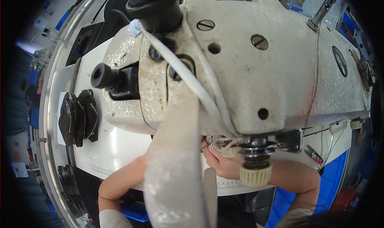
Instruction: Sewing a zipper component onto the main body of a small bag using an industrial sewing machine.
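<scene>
A white industrial sewing machine [240,68] fills the upper part of the view and covers much of the work below it. My right hand [225,163] is under the machine head, beside the needle area, with its fingers curled in. A small dark bit shows at its fingertips, but I cannot make out what it is. Only the wrist edge of my left hand [144,160] shows. Its fingers are hidden behind a blurred pale strip [174,168] that hangs close in front. Both forearms rest near the table's front edge.
Black zippered pieces [78,118] lie stacked on the white table [116,146] at the left. Thread snips [314,154] lie at the right. A cream ridged knob [255,175] sticks out from the machine. Blue surfaces [332,180] show beyond the table's right edge.
</scene>
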Available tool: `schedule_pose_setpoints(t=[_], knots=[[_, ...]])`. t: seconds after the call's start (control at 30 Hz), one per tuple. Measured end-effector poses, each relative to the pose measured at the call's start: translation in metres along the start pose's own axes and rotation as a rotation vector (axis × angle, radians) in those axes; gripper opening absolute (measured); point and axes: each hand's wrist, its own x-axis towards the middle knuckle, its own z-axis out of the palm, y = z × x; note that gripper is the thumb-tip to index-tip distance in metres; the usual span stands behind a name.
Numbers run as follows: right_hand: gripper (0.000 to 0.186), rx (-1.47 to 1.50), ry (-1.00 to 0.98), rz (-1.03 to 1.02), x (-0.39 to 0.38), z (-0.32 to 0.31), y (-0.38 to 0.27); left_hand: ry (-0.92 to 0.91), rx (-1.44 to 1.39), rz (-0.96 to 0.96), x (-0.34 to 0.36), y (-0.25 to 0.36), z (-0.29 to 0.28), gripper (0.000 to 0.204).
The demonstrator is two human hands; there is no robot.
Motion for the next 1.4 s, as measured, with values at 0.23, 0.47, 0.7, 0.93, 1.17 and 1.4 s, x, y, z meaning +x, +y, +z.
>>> schedule_pose_setpoints(t=[0.23, 0.47, 0.7, 0.93, 1.17, 1.4], knots=[[0.012, 0.043, -0.066, 0.060, 0.005, -0.015, 0.002, 0.063, 0.252, 0.382, 0.035, 0.026, -0.040, 0.020], [0.010, 0.248, -0.130, 0.417, 0.006, -0.011, 0.006, 0.002, 0.251, 0.182, 0.042, 0.019, -0.047, 0.011], [0.012, 0.331, -0.280, 0.542, 0.012, -0.008, 0.014, -0.010, 0.346, 0.102, 0.042, 0.010, -0.045, 0.011], [0.014, 0.401, -0.471, 0.709, 0.015, -0.013, 0.018, 0.044, 0.400, 0.144, 0.045, 0.011, -0.046, 0.012], [0.012, 0.498, -0.330, 0.755, -0.007, 0.014, 0.011, 0.017, 0.155, 0.031, 0.050, 0.010, -0.045, 0.017], [0.015, 0.527, -0.516, 0.746, 0.012, 0.002, 0.017, 0.000, 0.125, 0.004, 0.051, 0.019, -0.056, 0.017]])
